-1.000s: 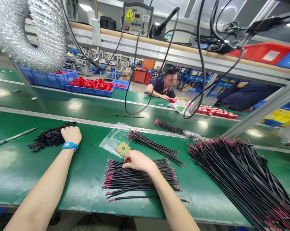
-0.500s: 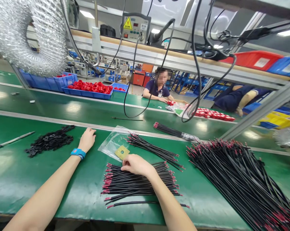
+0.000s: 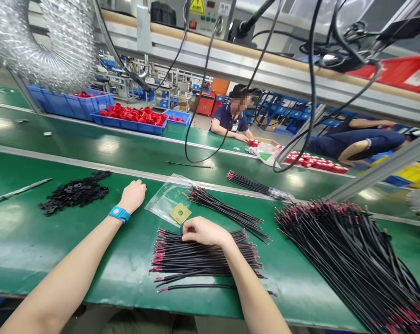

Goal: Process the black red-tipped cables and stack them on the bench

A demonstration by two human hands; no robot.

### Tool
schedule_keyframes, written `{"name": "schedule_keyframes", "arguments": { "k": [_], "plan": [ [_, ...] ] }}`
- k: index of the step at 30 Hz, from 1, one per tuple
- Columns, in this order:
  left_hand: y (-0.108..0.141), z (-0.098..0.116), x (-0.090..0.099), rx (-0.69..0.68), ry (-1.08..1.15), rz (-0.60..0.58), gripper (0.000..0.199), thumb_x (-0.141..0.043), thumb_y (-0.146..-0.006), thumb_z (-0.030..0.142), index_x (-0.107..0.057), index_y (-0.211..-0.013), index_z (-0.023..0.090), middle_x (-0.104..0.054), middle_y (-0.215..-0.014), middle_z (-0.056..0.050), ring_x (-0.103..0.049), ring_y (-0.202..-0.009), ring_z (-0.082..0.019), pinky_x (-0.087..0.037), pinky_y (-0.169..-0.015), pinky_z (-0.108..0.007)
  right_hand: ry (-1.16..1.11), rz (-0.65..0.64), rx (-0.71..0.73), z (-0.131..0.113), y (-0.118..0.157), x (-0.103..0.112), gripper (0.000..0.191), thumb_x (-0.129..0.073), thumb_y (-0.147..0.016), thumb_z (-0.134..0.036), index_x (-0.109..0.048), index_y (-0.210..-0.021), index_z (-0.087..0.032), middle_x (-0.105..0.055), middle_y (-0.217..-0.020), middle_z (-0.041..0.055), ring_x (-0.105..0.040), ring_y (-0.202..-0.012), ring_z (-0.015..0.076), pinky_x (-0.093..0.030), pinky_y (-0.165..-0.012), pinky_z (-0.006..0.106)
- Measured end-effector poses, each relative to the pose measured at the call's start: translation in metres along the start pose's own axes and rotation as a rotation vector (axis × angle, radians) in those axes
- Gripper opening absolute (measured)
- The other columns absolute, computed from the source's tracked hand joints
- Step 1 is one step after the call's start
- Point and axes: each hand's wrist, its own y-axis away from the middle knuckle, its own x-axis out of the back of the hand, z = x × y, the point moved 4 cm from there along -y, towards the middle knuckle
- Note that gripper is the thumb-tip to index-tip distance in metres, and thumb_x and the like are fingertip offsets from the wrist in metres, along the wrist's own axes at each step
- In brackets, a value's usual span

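Cables (image 3: 199, 260), black with red ends, lie in a row on the glossy green tabletop (image 3: 119, 269). The right hand (image 3: 203, 230) bends over their far edge; whether its fingers grip anything cannot be told. Beyond, a square, holed yellow pad (image 3: 175, 215) overlaps a clear bag (image 3: 163, 197). The left hand (image 3: 133, 195), curled, its grip hidden, is between bag and flat black clips (image 3: 75, 192). Farther, red caps (image 3: 133, 115) fill a blue tray (image 3: 133, 126); a shelf box (image 3: 210, 28) bears a yellow warning triangle (image 3: 197, 6), lettering unreadable.
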Motion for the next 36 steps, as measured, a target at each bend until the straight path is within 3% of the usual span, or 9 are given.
{"name": "schedule_keyframes", "arguments": {
  "k": [2, 5, 7, 9, 14, 22, 32, 36],
  "plan": [
    [0.003, 0.006, 0.003, -0.033, -0.005, -0.005, 0.038, -0.031, -0.091, 0.015, -0.068, -0.088, 0.007, -0.06, -0.095, -0.019, -0.057, -0.093, -0.03, -0.045, -0.075, -0.036, -0.054, 0.13, 0.004, 0.002, 0.001, 0.008, 0.014, -0.054, -0.092, -0.023, -0.065, -0.092, -0.016, -0.061, -0.07, -0.0024, -0.056, -0.057, 0.0084, -0.039, -0.057, 0.018],
    [0.007, 0.011, 0.007, -0.065, -0.014, -0.019, 0.038, -0.03, -0.087, 0.007, -0.068, -0.086, 0.007, -0.06, -0.093, -0.018, -0.058, -0.091, -0.029, -0.045, -0.074, -0.036, 0.048, 0.414, 0.054, 0.003, 0.005, 0.025, 0.025, -0.044, -0.096, -0.017, -0.064, -0.11, -0.019, -0.067, -0.092, 0.0018, -0.063, -0.077, 0.0115, -0.045, -0.071, 0.021],
    [0.009, 0.011, 0.009, -0.066, -0.019, -0.035, 0.038, -0.03, -0.086, 0.007, -0.068, -0.088, 0.007, -0.06, -0.093, -0.018, -0.059, -0.09, -0.029, -0.045, -0.073, -0.036, 0.223, 0.553, 0.046, 0.005, 0.008, 0.033, 0.025, -0.047, -0.095, -0.017, -0.067, -0.109, -0.022, -0.067, -0.101, 0.0032, -0.063, -0.09, 0.0139, -0.044, -0.08, 0.023],
    [0.009, 0.009, 0.011, -0.054, -0.025, -0.042, 0.038, -0.03, -0.086, 0.007, -0.068, -0.092, 0.008, -0.06, -0.094, -0.018, -0.06, -0.09, -0.029, -0.045, -0.072, -0.035, 0.382, 0.605, -0.031, 0.01, 0.008, 0.037, 0.021, -0.051, -0.094, -0.02, -0.07, -0.102, -0.022, -0.067, -0.099, 0.0036, -0.063, -0.091, 0.0154, -0.043, -0.08, 0.024],
    [0.007, 0.005, 0.014, -0.011, -0.029, -0.045, 0.036, -0.034, -0.088, 0.009, -0.067, -0.1, 0.011, -0.063, -0.095, -0.015, -0.063, -0.092, -0.026, -0.046, -0.072, -0.031, 0.562, 0.563, -0.197, 0.022, 0.003, 0.036, 0.02, -0.058, -0.093, -0.035, -0.071, -0.089, -0.02, -0.068, -0.086, 0.0039, -0.064, -0.082, 0.0169, -0.041, -0.071, 0.024],
    [0.01, 0.013, 0.018, -0.047, -0.046, -0.059, 0.034, -0.034, -0.085, 0.005, -0.068, -0.091, 0.007, -0.063, -0.093, -0.018, -0.064, -0.088, -0.029, -0.048, -0.07, -0.035, 0.565, 0.458, -0.153, 0.027, -0.001, 0.028, 0.016, -0.055, -0.093, -0.021, -0.071, -0.098, -0.022, -0.07, -0.096, 0.0009, -0.064, -0.089, 0.0162, -0.041, -0.077, 0.023],
    [0.012, 0.014, 0.019, -0.045, -0.025, -0.013, 0.033, -0.034, -0.083, 0.003, -0.067, -0.085, 0.006, -0.062, -0.088, -0.019, -0.065, -0.086, -0.031, -0.047, -0.069, -0.036, 0.791, 0.306, -0.243, 0.017, -0.013, 0.012, 0.024, -0.05, -0.092, -0.017, -0.072, -0.083, -0.015, -0.065, -0.083, 0.0067, -0.064, -0.072, 0.0168, -0.038, -0.061, 0.026],
    [0.009, 0.013, 0.024, -0.025, 0.105, 0.059, 0.037, -0.036, -0.085, 0.006, -0.068, -0.102, 0.008, -0.064, -0.096, -0.018, -0.064, -0.091, -0.03, -0.049, -0.076, -0.039, 0.803, 0.353, -0.232, 0.011, -0.006, 0.019, 0.024, -0.05, -0.092, -0.018, -0.07, -0.08, -0.014, -0.064, -0.082, 0.0068, -0.063, -0.068, 0.0171, -0.036, -0.058, 0.028]
  ]
}}
